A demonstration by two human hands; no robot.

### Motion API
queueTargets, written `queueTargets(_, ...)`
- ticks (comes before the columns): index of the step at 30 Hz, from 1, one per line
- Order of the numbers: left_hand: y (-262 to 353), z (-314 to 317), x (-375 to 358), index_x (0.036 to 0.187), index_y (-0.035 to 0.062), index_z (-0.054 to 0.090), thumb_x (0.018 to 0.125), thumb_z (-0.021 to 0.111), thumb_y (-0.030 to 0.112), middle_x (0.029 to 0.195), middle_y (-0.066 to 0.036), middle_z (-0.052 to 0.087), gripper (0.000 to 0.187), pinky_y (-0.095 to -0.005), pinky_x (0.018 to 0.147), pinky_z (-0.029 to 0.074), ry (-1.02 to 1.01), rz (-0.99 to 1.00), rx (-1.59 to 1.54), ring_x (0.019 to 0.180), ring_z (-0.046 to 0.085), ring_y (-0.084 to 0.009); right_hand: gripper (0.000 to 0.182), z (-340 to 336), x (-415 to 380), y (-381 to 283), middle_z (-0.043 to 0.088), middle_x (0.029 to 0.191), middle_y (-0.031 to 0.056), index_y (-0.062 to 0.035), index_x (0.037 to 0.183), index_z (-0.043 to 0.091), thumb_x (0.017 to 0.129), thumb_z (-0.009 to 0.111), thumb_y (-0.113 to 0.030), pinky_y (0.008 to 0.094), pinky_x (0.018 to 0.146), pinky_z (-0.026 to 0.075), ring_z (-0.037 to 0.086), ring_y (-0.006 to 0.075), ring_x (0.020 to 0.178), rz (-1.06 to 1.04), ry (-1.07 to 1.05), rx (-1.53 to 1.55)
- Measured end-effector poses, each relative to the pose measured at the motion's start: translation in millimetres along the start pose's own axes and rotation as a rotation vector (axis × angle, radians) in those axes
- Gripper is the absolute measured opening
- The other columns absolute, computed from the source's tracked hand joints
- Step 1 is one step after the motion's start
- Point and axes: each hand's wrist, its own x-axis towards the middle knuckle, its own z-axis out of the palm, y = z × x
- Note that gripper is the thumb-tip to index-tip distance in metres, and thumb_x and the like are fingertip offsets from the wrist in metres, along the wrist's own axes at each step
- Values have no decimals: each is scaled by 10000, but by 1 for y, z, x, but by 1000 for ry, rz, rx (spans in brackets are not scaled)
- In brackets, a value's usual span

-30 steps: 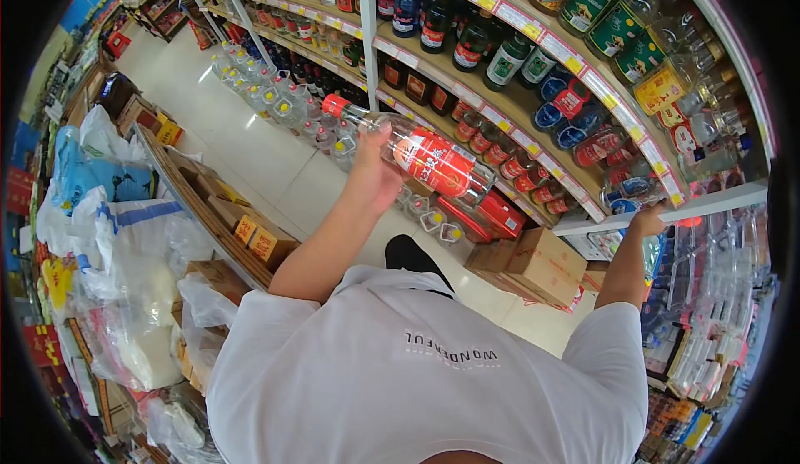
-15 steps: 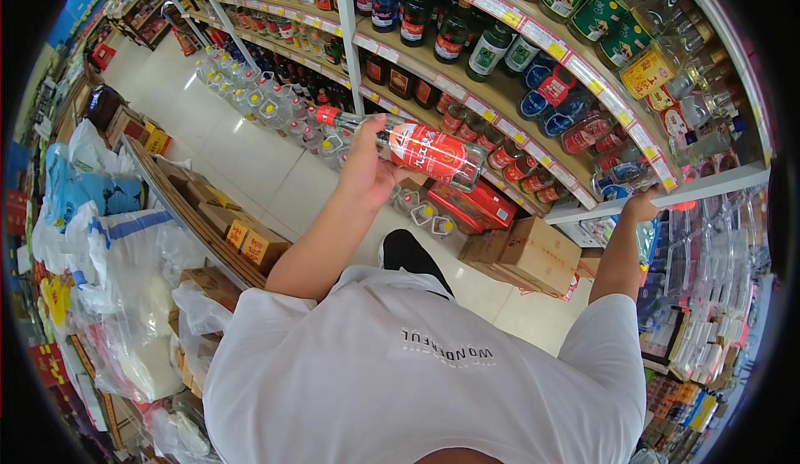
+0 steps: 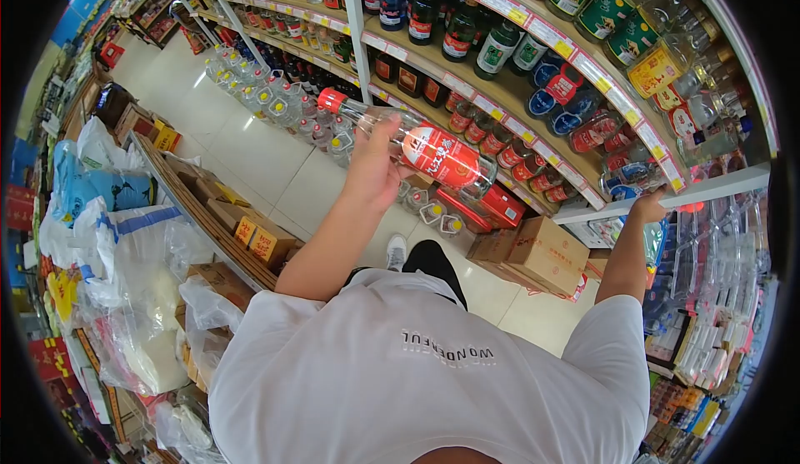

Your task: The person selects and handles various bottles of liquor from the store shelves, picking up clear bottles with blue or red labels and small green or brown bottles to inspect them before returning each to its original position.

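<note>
Newly visible since the previous frame: one white shoe point(image 3: 396, 251) beside the dark trouser leg point(image 3: 433, 268). Left hand point(image 3: 377, 168) clamps the red-capped liquor bottle point(image 3: 447, 158) near its shoulder; axis diagonal, cap upper left, base lower right, above floor tiles point(image 3: 292, 181). Right hand point(image 3: 647, 207) touches the white upright point(image 3: 708, 185); finger spread cannot be determined. Liquor shelving point(image 3: 500, 114) recedes, cropped at top.

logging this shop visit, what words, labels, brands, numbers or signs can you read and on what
"九江", then less clear characters: red label of the bottle in the left hand
"WONDERFUL", upside down: white shirt
Too small or blurred to read: shelf price tags, labels on the shelf bottles, print on the carton and elsewhere
</note>
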Motion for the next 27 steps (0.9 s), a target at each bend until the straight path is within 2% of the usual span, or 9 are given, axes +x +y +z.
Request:
queueTargets(3,5,4,-2,1185,135,404,908,646,242,1128,-87,527,384,-433,679,634,36,-5,12,920,669,-224,637,2,2,5,686,746,172,84,918,637,874,647,-552,420,612,517,664,301,643,-89,-8,33)
queueTargets(5,5,2,1,1179,132,407,905,648,241,1123,-85,538,381,-421,681,634,51,-29,22,917,669,-219,601,0,0,-1,679,732,156,77,935,634,881,654,-521,392,562,511,651,266,601,-7,-51,137)
queueTargets(9,-1,-11,12,1164,135,445,894,655,304,1136,-125,603,381,-517,837,576,79,-56,44,1035,647,-274,544,-1,-3,-5,661,708,125,68,961,628,888,668,-470,335,485,490,628,209,554,-19,-57,215)
queueTargets(15,-2,-8,25,1180,109,453,890,654,315,1134,-142,622,409,-527,870,551,70,-153,27,1041,644,-287,532,3,1,4,686,736,151,59,977,646,870,689,-460,422,617,504,657,297,648,-8,-30,104)
queueTargets(16,-2,-5,26,1185,113,454,890,654,317,1138,-140,620,411,-530,869,549,75,-163,41,1044,642,-289,535,7,5,10,704,800,176,58,1000,654,861,698,-457,453,686,496,668,336,707,56,-39,149)
queueTargets(19,-4,3,26,1189,124,456,888,658,320,1162,-134,601,411,-529,859,551,61,-197,92,1054,634,-294,551,13,9,23,713,863,185,64,1020,655,858,700,-461,451,696,502,676,338,729,-57,21,145)
queueTargets(23,-13,11,33,1198,151,451,885,665,321,1195,-119,564,415,-528,854,556,32,-196,146,1069,622,-297,511,6,2,7,717,882,157,58,1048,655,863,721,-413,390,659,522,675,254,721,81,-45,270)
queueTargets(24,-16,10,36,1200,153,449,885,665,319,1193,-114,559,417,-528,857,555,24,-209,145,1069,622,-294,484,10,6,14,713,867,143,55,1047,650,865,730,-387,356,614,519,664,211,677,18,-9,221)
queueTargets(27,-28,10,45,1194,152,447,887,661,293,1157,-93,552,400,-513,807,576,15,-238,142,1025,632,-269,489,10,7,18,705,845,135,52,1033,646,862,730,-398,352,595,515,659,204,650,68,-52,242)
